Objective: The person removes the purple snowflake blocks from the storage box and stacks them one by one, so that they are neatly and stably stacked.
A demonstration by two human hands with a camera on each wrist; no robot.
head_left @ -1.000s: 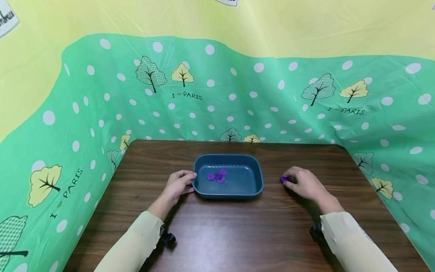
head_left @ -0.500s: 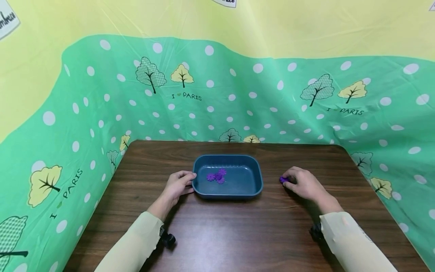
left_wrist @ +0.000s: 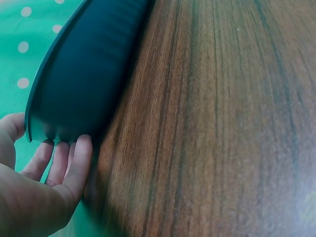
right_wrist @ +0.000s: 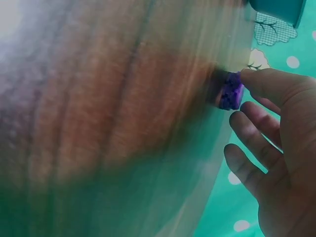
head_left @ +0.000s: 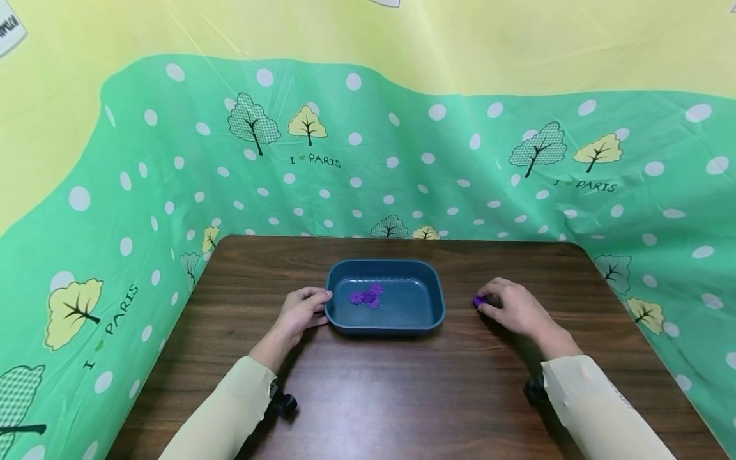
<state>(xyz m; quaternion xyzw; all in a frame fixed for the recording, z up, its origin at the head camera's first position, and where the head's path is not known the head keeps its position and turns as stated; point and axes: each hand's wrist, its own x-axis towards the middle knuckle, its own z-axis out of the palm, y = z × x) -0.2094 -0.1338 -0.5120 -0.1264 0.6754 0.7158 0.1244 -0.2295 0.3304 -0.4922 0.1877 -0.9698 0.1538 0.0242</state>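
A dark blue rectangular tray (head_left: 414, 306) stands on the table, with several purple flower-shaped pieces (head_left: 368, 297) grouped in its left half. My left hand (head_left: 300, 312) holds the tray's left end. The left wrist view has the thumb at the rim and the fingertips against the outer wall (left_wrist: 84, 89). To the right of the tray, my right hand (head_left: 514, 310) pinches a small purple piece (head_left: 479, 301) low at the tabletop. In the right wrist view this purple piece (right_wrist: 230, 91) looks like a short stack with notched edges; its far side is hidden.
The brown wood-grain table (head_left: 379, 396) has rounded back corners. Behind it and along both sides hangs a green and yellow cloth (head_left: 391, 160) printed with trees and dots. A black wrist device (head_left: 284, 404) sits under the left cuff.
The head view shifts very slightly. Both hands, the tray and the purple pieces stay essentially where they were.
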